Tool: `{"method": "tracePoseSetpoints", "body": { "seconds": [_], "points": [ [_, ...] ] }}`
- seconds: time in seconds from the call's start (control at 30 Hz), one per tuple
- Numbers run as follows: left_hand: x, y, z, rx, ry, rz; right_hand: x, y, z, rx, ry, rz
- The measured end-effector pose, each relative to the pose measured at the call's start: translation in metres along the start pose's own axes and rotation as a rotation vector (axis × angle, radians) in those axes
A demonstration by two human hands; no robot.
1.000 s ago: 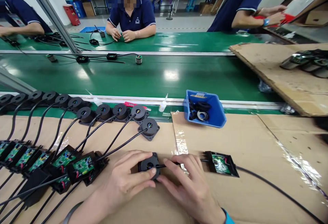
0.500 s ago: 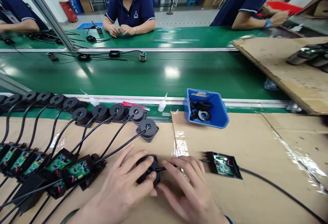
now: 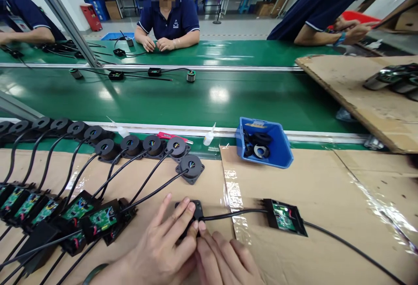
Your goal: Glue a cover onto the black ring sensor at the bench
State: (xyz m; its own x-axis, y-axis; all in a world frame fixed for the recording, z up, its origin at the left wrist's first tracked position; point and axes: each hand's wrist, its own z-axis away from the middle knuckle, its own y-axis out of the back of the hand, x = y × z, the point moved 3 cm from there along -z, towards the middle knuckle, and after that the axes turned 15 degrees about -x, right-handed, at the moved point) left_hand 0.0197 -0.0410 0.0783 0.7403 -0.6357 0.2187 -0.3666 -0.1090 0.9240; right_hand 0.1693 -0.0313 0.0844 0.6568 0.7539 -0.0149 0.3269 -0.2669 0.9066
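One black housing (image 3: 199, 209) lies on the cardboard (image 3: 277, 259) beneath both hands, its cable (image 3: 233, 215) already joined to an open box (image 3: 284, 216) on the right. The left hand (image 3: 166, 243) spreads its fingers over the housing, thumb against it, holding it; the right hand (image 3: 224, 261) bunches its fingers at the near edge, and what they pinch cannot be told. Leftward, finished-looking housings (image 3: 130, 146) stand in a row, cabled to boxes (image 3: 101, 220); this one seems unfinished, and all boxes with boards showing remain uncovered. Beyond sits a blue bin (image 3: 277, 156).
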Motion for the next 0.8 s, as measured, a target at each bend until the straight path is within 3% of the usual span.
{"method": "tracePoseSetpoints", "body": {
  "seconds": [0.13, 0.23, 0.33, 0.4, 0.47, 0.63, 0.8],
  "points": [
    [-0.015, 0.008, 0.002, -0.088, -0.041, 0.273, -0.009, -0.001, 0.0, -0.026, 0.066, 0.161],
    [-0.026, 0.007, 0.001, -0.033, 0.169, 0.726, -0.012, 0.001, 0.0, -0.069, 0.096, 0.23],
    [-0.029, -0.005, -0.002, 0.05, 0.428, 1.211, -0.013, 0.005, -0.001, -0.122, 0.123, 0.231],
    [-0.029, -0.012, -0.007, 0.06, 0.458, 1.379, -0.015, 0.005, -0.002, -0.155, 0.134, 0.217],
    [-0.029, -0.016, -0.011, 0.027, 0.444, 1.44, -0.018, 0.002, -0.003, -0.152, 0.127, 0.188],
    [-0.033, -0.012, -0.016, -0.095, 0.413, 1.39, -0.019, -0.005, -0.002, 0.057, 0.01, 0.111],
    [-0.03, -0.005, -0.02, -0.276, 0.43, 1.256, -0.017, -0.002, -0.005, -0.088, 0.17, 0.178]
  ]
}}
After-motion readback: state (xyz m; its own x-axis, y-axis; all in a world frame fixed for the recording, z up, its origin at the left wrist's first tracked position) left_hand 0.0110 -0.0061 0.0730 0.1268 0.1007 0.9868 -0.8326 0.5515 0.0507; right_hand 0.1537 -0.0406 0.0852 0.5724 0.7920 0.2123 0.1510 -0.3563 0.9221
